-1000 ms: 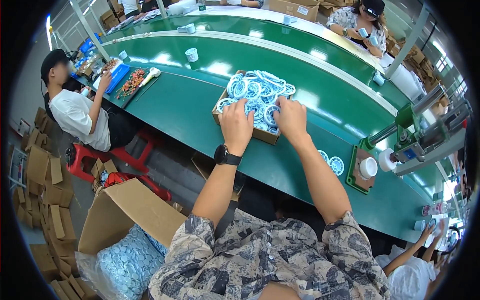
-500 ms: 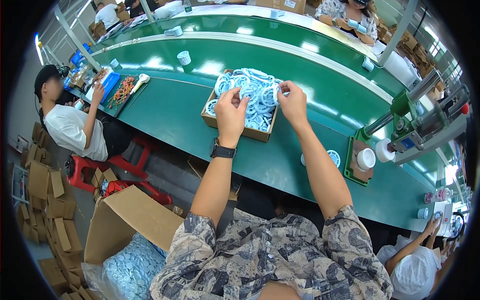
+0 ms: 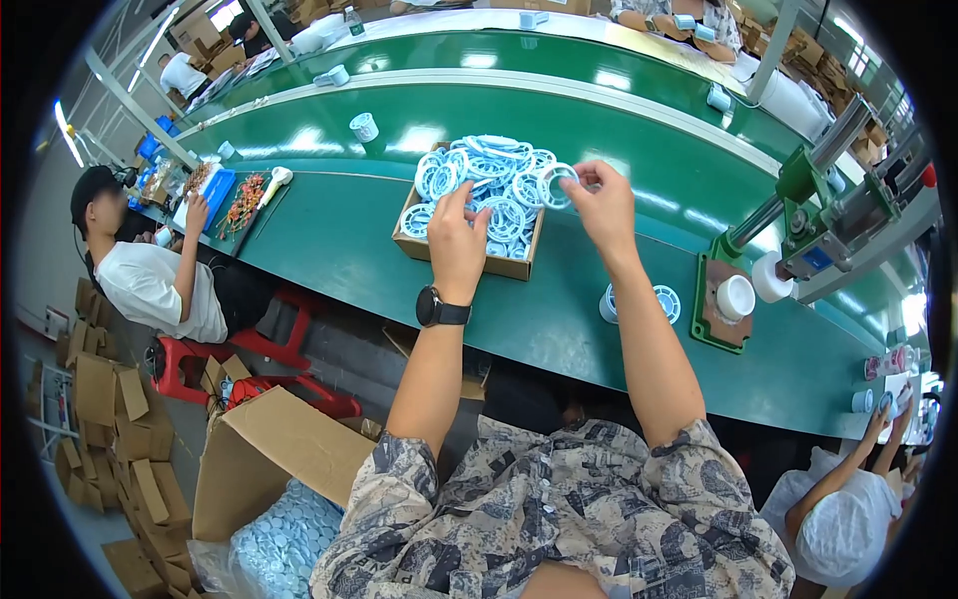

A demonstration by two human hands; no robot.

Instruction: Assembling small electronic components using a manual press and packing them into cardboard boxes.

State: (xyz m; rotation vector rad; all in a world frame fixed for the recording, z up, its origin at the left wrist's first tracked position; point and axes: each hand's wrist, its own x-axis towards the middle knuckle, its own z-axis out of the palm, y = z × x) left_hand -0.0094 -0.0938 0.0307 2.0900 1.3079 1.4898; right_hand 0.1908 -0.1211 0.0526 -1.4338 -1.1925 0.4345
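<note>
A cardboard box heaped with light blue plastic rings stands on the green bench in front of me. My right hand pinches one light blue ring by its right edge, just above the box's right side. Over the near left part of the heap is my left hand, its thumb and fingers apart and no ring visibly between them. A dark watch is on my left wrist. Beside my right forearm, light blue round parts lie on the bench, partly covered by the arm.
To the right stands a green hand press with a white round piece. A light blue cup-shaped part sits beyond the box. An open carton with bagged discs is at lower left. Co-workers sit left, right and across.
My right hand has drawn a ring slightly away from the heap, so it now shows separately. My left fingers have parted from the rings they were at. The whole view has shifted a little.
</note>
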